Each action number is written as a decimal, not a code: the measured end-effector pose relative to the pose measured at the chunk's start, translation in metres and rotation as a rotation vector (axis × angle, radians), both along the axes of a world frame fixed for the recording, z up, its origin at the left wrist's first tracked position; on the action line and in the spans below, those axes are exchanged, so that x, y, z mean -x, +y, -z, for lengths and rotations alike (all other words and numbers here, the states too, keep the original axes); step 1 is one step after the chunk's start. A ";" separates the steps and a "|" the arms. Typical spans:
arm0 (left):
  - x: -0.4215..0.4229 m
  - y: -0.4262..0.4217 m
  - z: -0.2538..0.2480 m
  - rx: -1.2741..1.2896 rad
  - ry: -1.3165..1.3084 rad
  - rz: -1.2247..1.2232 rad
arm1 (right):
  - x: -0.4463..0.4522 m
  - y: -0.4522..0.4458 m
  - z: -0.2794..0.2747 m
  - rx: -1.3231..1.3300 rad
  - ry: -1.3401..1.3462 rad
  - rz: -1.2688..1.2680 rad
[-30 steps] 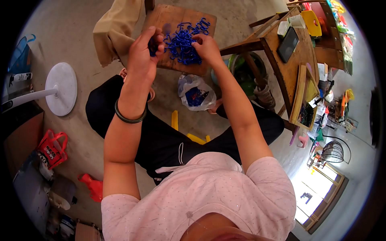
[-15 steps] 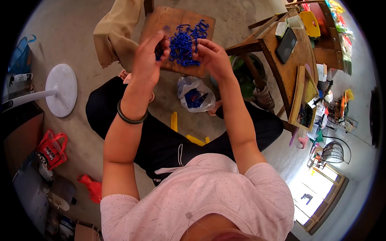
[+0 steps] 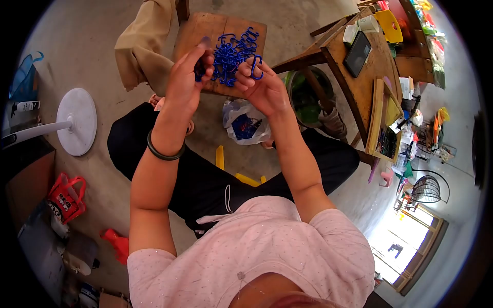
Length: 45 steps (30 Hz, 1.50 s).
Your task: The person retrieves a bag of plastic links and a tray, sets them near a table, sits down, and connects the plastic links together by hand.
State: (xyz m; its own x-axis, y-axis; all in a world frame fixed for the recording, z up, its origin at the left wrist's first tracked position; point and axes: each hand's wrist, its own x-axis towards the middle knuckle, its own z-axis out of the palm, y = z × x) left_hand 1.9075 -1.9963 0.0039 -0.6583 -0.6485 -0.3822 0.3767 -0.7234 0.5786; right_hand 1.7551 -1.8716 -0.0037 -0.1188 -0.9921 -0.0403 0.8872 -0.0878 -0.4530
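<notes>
A pile of blue hooks (image 3: 228,59) lies on a small wooden stool (image 3: 205,25). My right hand (image 3: 263,87), near the stool's right front edge, pinches one blue hook (image 3: 258,68) between thumb and fingers. To the left of the pile is my left hand (image 3: 187,77), its fingers curled round something dark blue, partly hidden in the palm. Below the stool, a clear plastic bag (image 3: 231,120) with blue pieces inside stands on the floor between my feet.
A wooden table (image 3: 341,56) with a phone (image 3: 358,54) and an open drawer (image 3: 377,118) is at the right. Tan cloth (image 3: 146,46) hangs left of the stool. A white round stand base (image 3: 77,122) and red bags (image 3: 67,197) are at the left. Yellow legs (image 3: 220,157) show below.
My right hand has come away from the pile toward me with a blue hook and turned palm up. My left hand stays curled beside the pile. The view has shifted slightly.
</notes>
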 end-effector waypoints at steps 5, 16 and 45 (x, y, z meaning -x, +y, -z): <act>0.002 0.005 -0.002 0.021 -0.057 0.037 | -0.006 0.003 -0.014 -0.126 0.128 0.123; 0.008 0.019 -0.011 0.062 -0.026 0.186 | -0.006 0.007 -0.022 -0.297 0.374 0.217; 0.008 0.013 -0.002 0.031 -0.050 0.043 | -0.012 0.000 -0.014 -0.570 1.021 0.426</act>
State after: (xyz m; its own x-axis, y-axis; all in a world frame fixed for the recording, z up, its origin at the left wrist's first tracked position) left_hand 1.9000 -1.9838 0.0057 -0.6662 -0.6320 -0.3959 0.3155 -0.7198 0.6183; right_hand 1.7666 -1.8718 0.0101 -0.6567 -0.7385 -0.1525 0.0563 0.1536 -0.9865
